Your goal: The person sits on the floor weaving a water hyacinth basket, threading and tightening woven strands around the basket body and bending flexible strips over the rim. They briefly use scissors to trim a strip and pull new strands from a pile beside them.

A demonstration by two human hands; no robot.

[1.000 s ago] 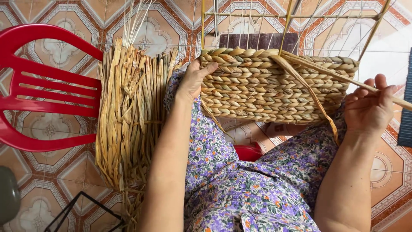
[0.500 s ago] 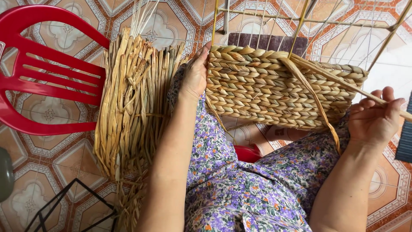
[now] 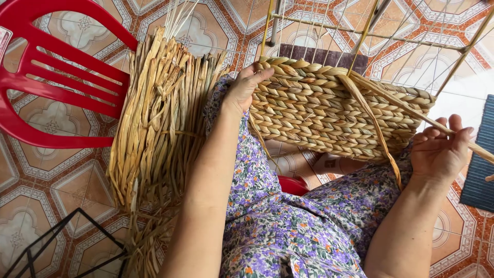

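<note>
Gripping the left end of a half-woven basket, the left hand is curling its fingers over the braided top edge with the thumb against the near face. The basket is sitting across the person's lap, over a purple floral dress, built on a thin wire frame that is rising on its far side. The right hand is closing loosely around a long straw strand, which is running from the basket's top out to the right. A bundle of dried straw is lying on the tiled floor just left of the lap, beside a red plastic chair.
</note>
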